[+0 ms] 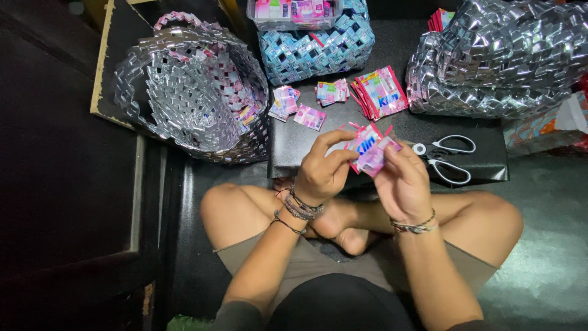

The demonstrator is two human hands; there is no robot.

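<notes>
left hand (pixel 323 175): pinched on pink wrapper (pixel 369 152), held over the lap
right hand (pixel 401 179): clamped on its other end, mid-fold
done: folded pieces (pixel 309 116); silver woven basket (pixel 195 86)
left: wrapper stack (pixel 381 92) unfolded
scissors (pixel 446 158): idle, just right

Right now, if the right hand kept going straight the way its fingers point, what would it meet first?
The right hand points up and left in the picture, so beyond the pink wrapper it holds, probably the loose stack of pink wrappers on the black board; depth is unclear.
</notes>
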